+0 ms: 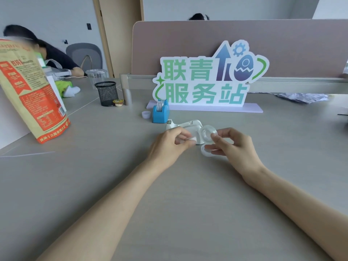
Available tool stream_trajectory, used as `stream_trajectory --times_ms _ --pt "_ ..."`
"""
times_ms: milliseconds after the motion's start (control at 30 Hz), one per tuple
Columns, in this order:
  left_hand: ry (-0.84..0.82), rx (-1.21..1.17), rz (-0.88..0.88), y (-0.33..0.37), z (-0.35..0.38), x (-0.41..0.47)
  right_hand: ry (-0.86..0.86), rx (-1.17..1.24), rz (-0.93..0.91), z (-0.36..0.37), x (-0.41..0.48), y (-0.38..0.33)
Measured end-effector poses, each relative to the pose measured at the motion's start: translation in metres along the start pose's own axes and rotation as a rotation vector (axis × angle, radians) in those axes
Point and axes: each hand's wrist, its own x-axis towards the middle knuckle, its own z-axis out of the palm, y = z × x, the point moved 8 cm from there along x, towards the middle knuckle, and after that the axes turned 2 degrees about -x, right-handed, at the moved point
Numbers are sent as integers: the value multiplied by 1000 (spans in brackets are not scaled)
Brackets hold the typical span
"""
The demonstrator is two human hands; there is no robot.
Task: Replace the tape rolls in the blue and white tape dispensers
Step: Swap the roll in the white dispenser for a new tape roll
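The white tape dispenser (190, 126) lies on the grey desk (113, 176) just beyond my hands. My right hand (231, 146) pinches a clear tape roll (207, 134) held upright beside the dispenser. My left hand (172, 143) pinches a small white piece, seemingly the tape's loose end, against the dispenser's near side. A second clear ring (206, 150) rests on the desk under my right fingers. Farther back stands the blue tape dispenser (160, 113) with a roll seated in it. A small white core (146, 114) sits to its left.
A green lettered sign (207, 81) on a white base stands behind the dispensers against a partition. A black mesh pen cup (106, 93) and a small yellow-lidded cup (118, 102) sit back left. A tall printed bag (28, 91) leans at left. A person sits at far left.
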Motion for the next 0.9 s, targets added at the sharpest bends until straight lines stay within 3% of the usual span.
stream_trajectory --times_ms 267,467,900 --pt "8 -273 22 28 6 -11 -43 -127 -98 2 -4 -9" --pt "36 -249 74 32 1 -13 -110 -10 -80 8 -3 -6" --pt "15 -193 120 34 2 -13 -103 -39 -77 7 -2 -4"
